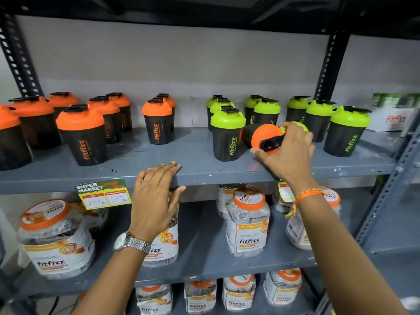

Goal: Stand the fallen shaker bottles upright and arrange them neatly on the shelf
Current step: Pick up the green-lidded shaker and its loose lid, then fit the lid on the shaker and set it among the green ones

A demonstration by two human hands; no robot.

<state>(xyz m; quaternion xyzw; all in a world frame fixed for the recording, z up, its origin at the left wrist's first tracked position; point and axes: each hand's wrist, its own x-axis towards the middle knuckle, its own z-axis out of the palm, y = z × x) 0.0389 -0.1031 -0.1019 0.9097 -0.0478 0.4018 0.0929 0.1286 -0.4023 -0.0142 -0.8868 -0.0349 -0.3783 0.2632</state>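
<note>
An orange-lidded black shaker bottle (263,138) lies on its side on the grey shelf (195,155), lid facing me, among upright green-lidded shakers. My right hand (287,153) curls around its lid, thumb below and fingers over the top. Just behind my fingers a green lid (298,126) shows; I cannot tell whether that bottle is upright. An upright green-lidded shaker (227,135) stands just left of the fallen one. Orange-lidded shakers (83,135) stand upright at the left. My left hand (156,196) rests flat on the shelf's front edge, holding nothing.
A black upright post (330,64) rises at the back right. A yellow price tag (104,195) hangs from the shelf edge. Clear jars with orange lids (247,221) fill the lower shelves. A white box (393,120) sits at far right.
</note>
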